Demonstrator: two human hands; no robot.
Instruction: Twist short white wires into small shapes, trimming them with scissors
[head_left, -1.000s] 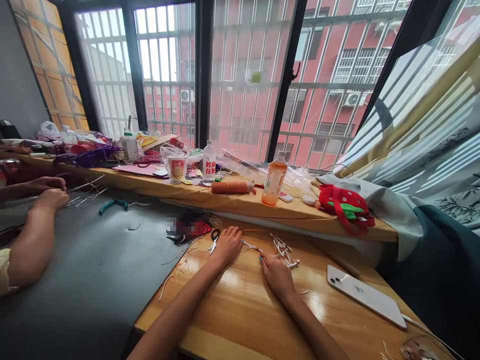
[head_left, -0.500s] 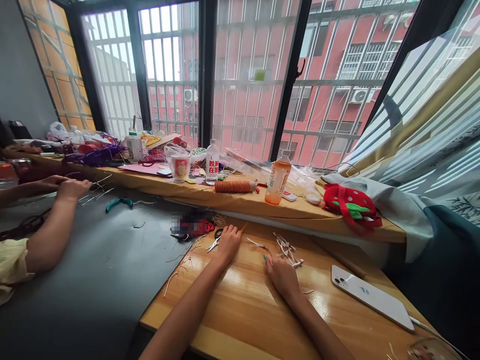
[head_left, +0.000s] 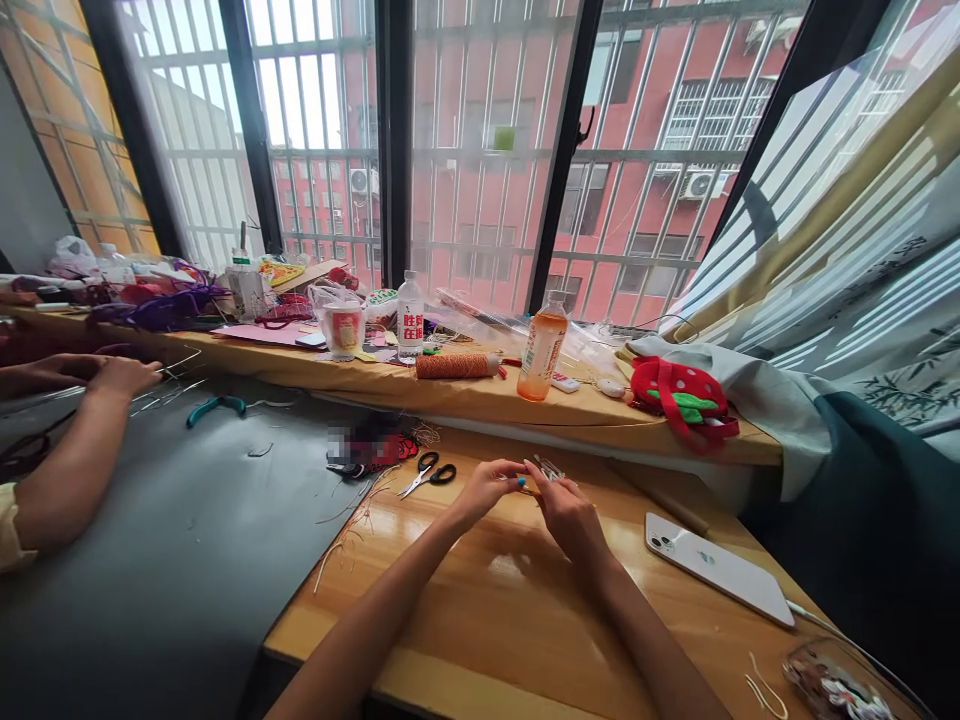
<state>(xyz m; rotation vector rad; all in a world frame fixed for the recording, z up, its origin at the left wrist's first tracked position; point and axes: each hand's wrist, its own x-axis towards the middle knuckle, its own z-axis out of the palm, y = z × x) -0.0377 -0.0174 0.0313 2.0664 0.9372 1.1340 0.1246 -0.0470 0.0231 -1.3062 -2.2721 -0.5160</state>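
Observation:
My left hand [head_left: 486, 490] and my right hand [head_left: 568, 512] meet above the wooden table, fingertips pinched close together. Between them shows a thin orange-brown strand [head_left: 529, 490], mostly covered by the fingers; its exact kind is too small to tell. A small blue spot sits at the fingertips, perhaps a nail or a tip. Just behind my right hand lies a pile of short white cord pieces [head_left: 551, 467], partly hidden. Left of my left hand, black-handled scissors [head_left: 429, 474] rest with their blades slightly apart.
At the left, another person's hands [head_left: 124, 378] hold thin wires. Teal-handled pliers [head_left: 216, 408] lie on the grey table [head_left: 187, 550]. A spool of orange cord [head_left: 457, 366] and a bottle [head_left: 543, 345] are on the ledge. A white phone [head_left: 716, 568] with a cable lies right.
My left hand has moved right, away from the scissors, and now meets my right hand, which has risen slightly over the white pieces. The whole view has shifted a little.

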